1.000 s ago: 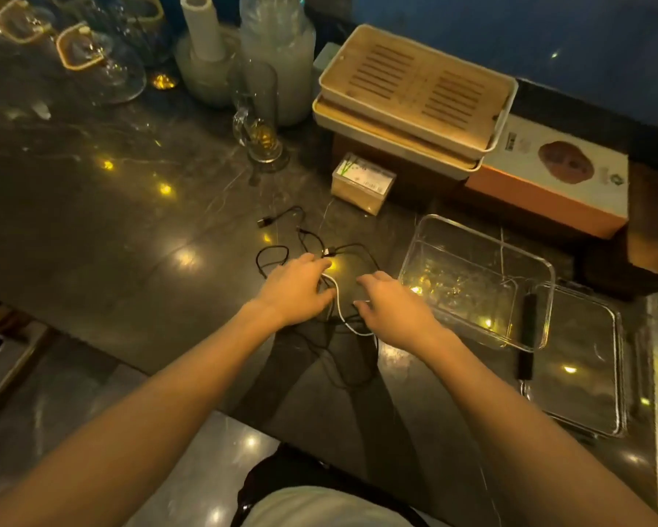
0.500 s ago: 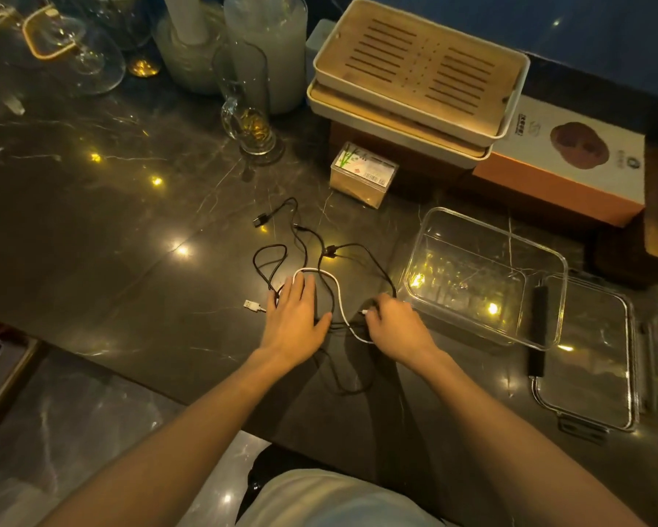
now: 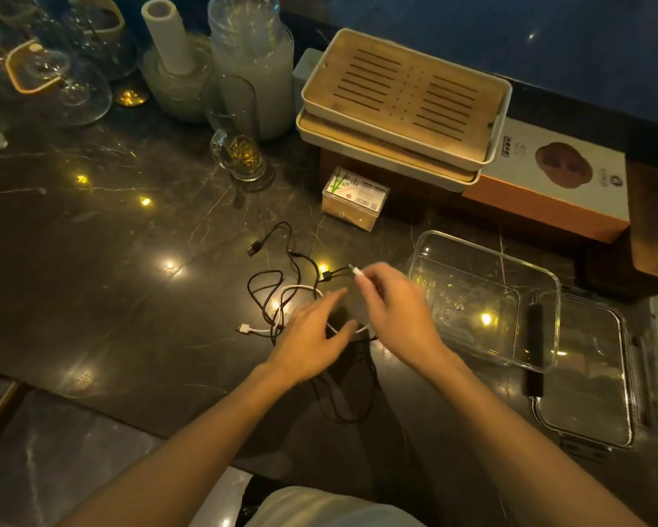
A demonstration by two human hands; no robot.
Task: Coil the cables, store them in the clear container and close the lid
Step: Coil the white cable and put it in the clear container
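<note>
A white cable point(image 3: 295, 290) and a black cable point(image 3: 266, 287) lie tangled on the dark marble counter. My right hand point(image 3: 397, 310) pinches one plug end of the white cable and holds it raised above the tangle. My left hand point(image 3: 312, 336) rests flat over the loops with its fingers spread. The white cable's other plug lies at the left of the tangle. To the right stands the clear container point(image 3: 547, 298), open and with no cables inside. Its lid point(image 3: 585, 378) lies flat beside it, further right.
Behind the cables sit a small card box point(image 3: 354, 197), a glass mug point(image 3: 240, 146), stacked wooden tea trays point(image 3: 403, 104) and an orange-and-white box point(image 3: 555, 184). Several glasses point(image 3: 53, 78) crowd the far left. The counter's front edge runs just below my forearms.
My right hand has picked up the white cable's plug end and lifted it. My left hand has slid to the right over the loops.
</note>
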